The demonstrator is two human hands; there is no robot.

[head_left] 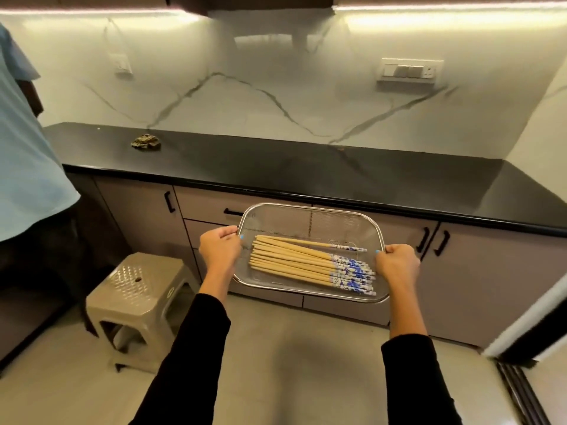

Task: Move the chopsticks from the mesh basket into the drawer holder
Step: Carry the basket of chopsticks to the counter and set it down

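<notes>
A rectangular metal mesh basket (310,213) hangs in the air in front of the cabinets, below the counter edge. In it lie several wooden chopsticks (294,261) side by side, their blue-and-white patterned ends pointing right. My left hand (219,247) grips the basket's left rim and my right hand (398,264) grips its right rim. Behind the basket are closed drawers (208,207) with black handles; no drawer holder is visible.
A black countertop (306,170) runs across, with a crumpled brownish cloth (146,141) at its left. A beige plastic stool (138,297) stands on the floor to my left. A person in a light blue shirt (24,154) stands at the far left.
</notes>
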